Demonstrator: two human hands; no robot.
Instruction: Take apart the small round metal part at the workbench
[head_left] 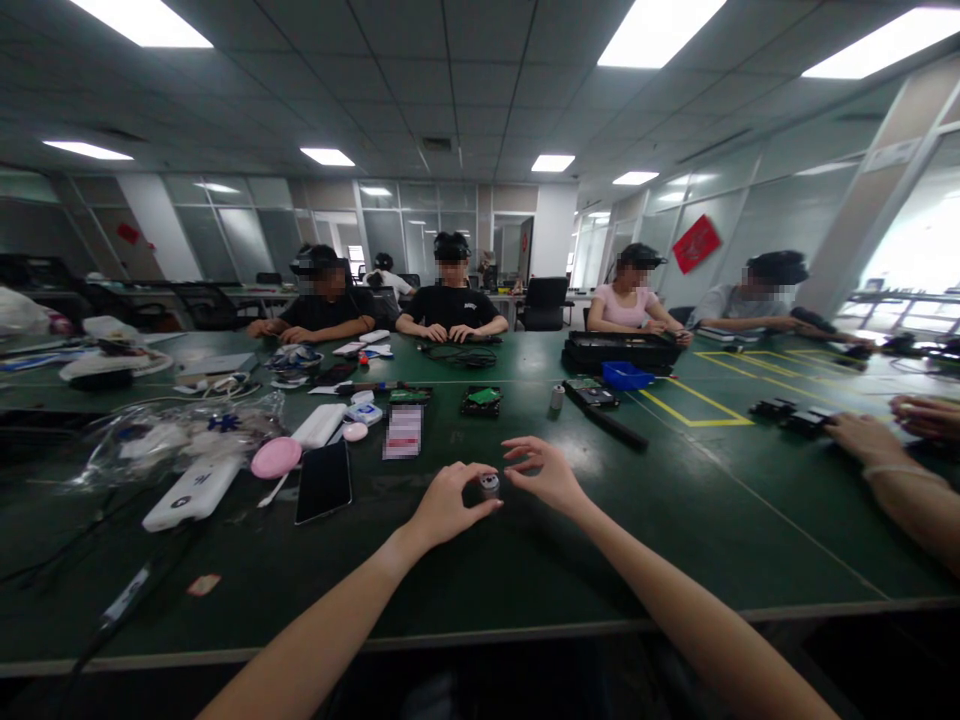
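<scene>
A small silver metal cylinder (pixel 490 487), which looks like a small electric motor, stands upright near the middle of the green table (pixel 480 590). Dark openings show in its top. My left hand (pixel 452 505) curls around its left side, with the thumb at the front and the fingers behind. Just to its right, my right hand (pixel 551 480) is held with fingers apart and nothing in them. A second silver cylinder (pixel 557 397) stands farther off to the right, beside a hard drive (pixel 591 392).
Left of my hands lie a black phone (pixel 324 483), a pink round lid (pixel 276 457), a white power bank (pixel 193 492) and plastic bags. A green circuit board (pixel 482 400) lies ahead. A neighbour's hand (pixel 862 440) is at the right; several people sit opposite.
</scene>
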